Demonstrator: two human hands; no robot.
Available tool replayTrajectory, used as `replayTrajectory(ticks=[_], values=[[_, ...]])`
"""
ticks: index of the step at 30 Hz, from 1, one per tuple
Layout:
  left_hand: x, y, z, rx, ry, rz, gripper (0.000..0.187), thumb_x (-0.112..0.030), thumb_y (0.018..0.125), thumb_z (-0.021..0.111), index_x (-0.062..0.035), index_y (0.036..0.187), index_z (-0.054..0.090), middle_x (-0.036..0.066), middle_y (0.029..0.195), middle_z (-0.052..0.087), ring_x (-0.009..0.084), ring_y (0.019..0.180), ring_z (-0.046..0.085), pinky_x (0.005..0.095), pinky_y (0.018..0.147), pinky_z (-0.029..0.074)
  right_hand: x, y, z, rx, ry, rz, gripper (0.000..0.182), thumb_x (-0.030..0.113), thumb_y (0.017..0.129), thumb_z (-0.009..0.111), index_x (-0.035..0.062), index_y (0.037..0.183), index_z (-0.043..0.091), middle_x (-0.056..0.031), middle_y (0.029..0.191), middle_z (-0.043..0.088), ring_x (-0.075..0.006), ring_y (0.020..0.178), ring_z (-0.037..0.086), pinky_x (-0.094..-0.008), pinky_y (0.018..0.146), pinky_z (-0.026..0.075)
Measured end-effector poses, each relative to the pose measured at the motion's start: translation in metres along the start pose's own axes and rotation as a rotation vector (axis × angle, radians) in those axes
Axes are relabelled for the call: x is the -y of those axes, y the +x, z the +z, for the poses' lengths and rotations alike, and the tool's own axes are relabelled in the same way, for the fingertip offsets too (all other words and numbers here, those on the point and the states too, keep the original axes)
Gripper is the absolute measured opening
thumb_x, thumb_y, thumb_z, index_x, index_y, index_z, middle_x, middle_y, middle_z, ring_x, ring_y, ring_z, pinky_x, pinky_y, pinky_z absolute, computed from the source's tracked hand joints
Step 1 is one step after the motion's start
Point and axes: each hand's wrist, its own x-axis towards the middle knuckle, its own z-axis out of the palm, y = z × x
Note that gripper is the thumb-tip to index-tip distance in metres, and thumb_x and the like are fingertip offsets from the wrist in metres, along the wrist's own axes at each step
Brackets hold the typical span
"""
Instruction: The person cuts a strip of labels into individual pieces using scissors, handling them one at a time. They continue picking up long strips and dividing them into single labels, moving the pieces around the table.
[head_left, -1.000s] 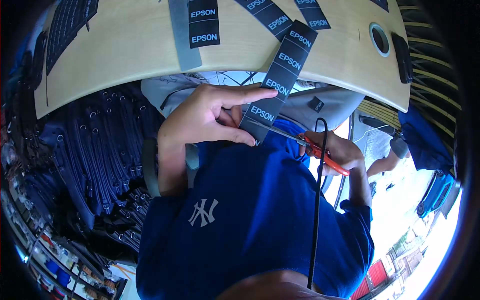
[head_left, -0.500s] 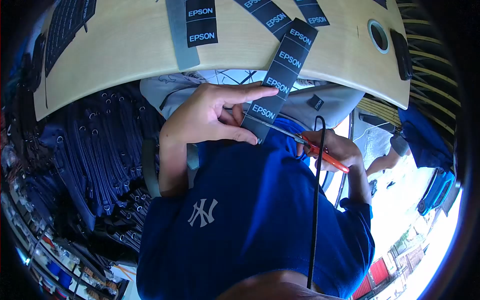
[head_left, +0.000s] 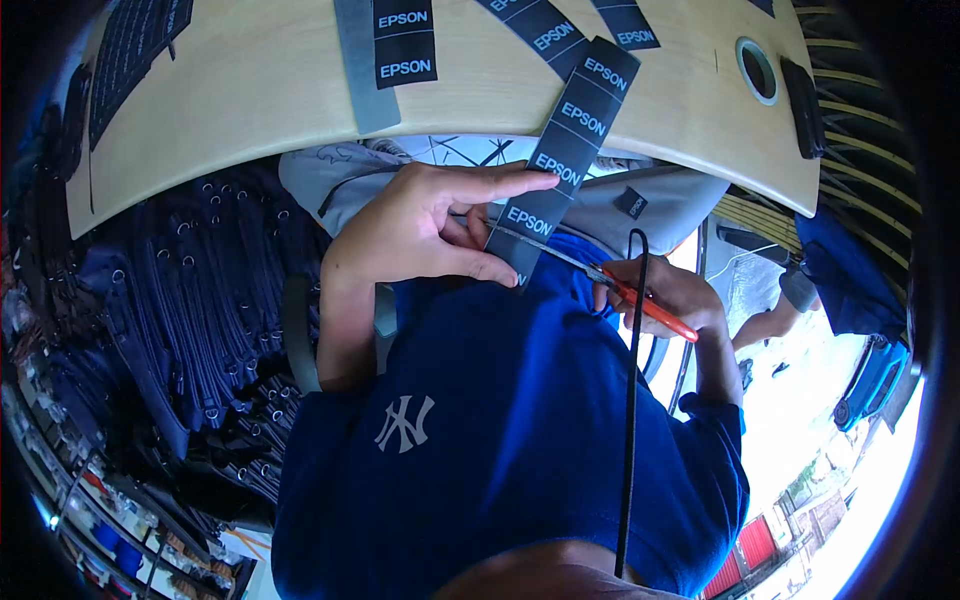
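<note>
My left hand (head_left: 415, 225) is closed on a long black label strip (head_left: 571, 125) with repeated white EPSON lettering, fingers on its face and thumb near the lower end. The strip's far end lies over the table edge. In my right hand (head_left: 668, 298) are scissors (head_left: 640, 301) with orange-red handles. Their blades cross the strip along the line below the lowest full EPSON word, close to my left thumb. How far apart the blades are is hard to see. A small cut EPSON label (head_left: 631, 203) rests on my grey-trousered lap.
More EPSON strips (head_left: 405, 45) lie on the wooden table (head_left: 250, 95), one beside a grey flat bar (head_left: 372, 110). A round hole (head_left: 756, 71) is at the table's right. Dark straps with metal rings (head_left: 200, 300) hang at left. A black cord (head_left: 632, 420) hangs before my shirt.
Both hands, the strip and the scissors stay nearly in place. The scissors have shifted only very slightly against the strip.
</note>
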Motion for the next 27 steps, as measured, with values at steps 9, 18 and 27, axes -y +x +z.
replayTrajectory(ticks=[9, 18, 27], values=[[0.011, 0.002, 0.002, -0.049, 0.042, 0.093, 0.073, -0.007, 0.064, 0.081, -0.0125, 0.130, 0.050, 0.008, 0.083, 0.067, 0.0071, 0.058, 0.059, 0.0205, 0.053, 0.051, 0.008, 0.000, 0.004, -0.058, -0.095, 0.000, 0.045, 0.046, 0.084, 0.061, 0.0011, 0.086, 0.059, -0.0081, 0.074, 0.060, -0.0182, 0.062, 0.058, -0.0317, 0.056, 0.045], [0.002, 0.000, -0.002, 0.004, 0.026, -0.029, 0.075, 0.007, 0.064, 0.076, -0.0067, 0.132, 0.046, 0.009, 0.095, 0.065, 0.0089, 0.073, 0.062, 0.0230, 0.067, 0.056, 0.010, -0.004, 0.007, -0.132, -0.212, 0.109, 0.049, 0.051, 0.081, 0.062, 0.0018, 0.076, 0.061, -0.0053, 0.055, 0.053, -0.0180, 0.047, 0.051, -0.0332, 0.045, 0.036], [-0.001, -0.007, -0.006, -0.079, 0.032, -0.023, 0.075, -0.006, 0.063, 0.081, -0.0125, 0.130, 0.049, 0.014, 0.111, 0.063, 0.0051, 0.055, 0.053, 0.0184, 0.054, 0.049, 0.008, -0.009, 0.008, -0.197, -0.252, 0.200, 0.048, 0.049, 0.079, 0.066, 0.0017, 0.069, 0.063, -0.0057, 0.046, 0.047, -0.0187, 0.043, 0.048, -0.0336, 0.044, 0.034]])
